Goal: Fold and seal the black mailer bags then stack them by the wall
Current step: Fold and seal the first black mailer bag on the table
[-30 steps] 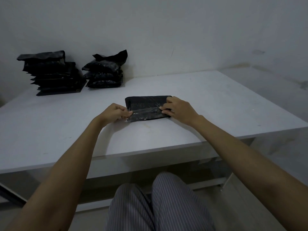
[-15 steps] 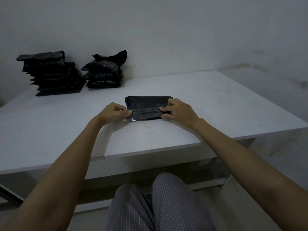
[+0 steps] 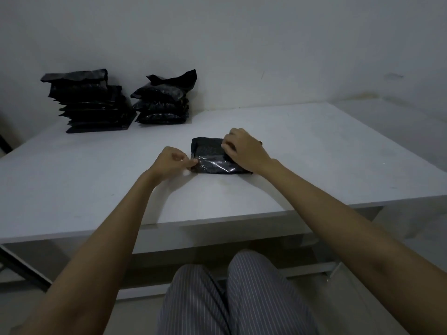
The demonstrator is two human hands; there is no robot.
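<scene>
Dim room, white table (image 3: pixel 314 151) set against a pale wall (image 3: pixel 242 44).

Far left, by the wall: taller stack of black mailer bags (image 3: pixel 89 102), flat packets piled unevenly, the top one overhanging to the left. Just to its right, nearly touching at the base, a shorter stack of mailer bags (image 3: pixel 162 102); its top bag has a loose flap sticking up toward the right. Both stacks sit at the table's back edge.

Centre of the table, well apart from the stacks: one black mailer bag (image 3: pixel 208 155) lying flat, folded into a compact rectangle. A glossy strip runs across its near half and catches the light; the far half looks matte.

Left hand (image 3: pixel 170 162) at the bag's near-left corner, fingers curled in, thumb and forefinger pinching the edge of the glossy flap where it meets the table.

Right hand (image 3: pixel 244 149) lies over the bag's right end, covering that end. Fingers bent, their tips pressing down on the upper surface near the fold line; whether they pinch an edge or only press cannot be told from this angle.

Both forearms reach in bare from the lower corners. Below the table edge, knees in grey pinstriped trousers (image 3: pixel 229 293).
</scene>
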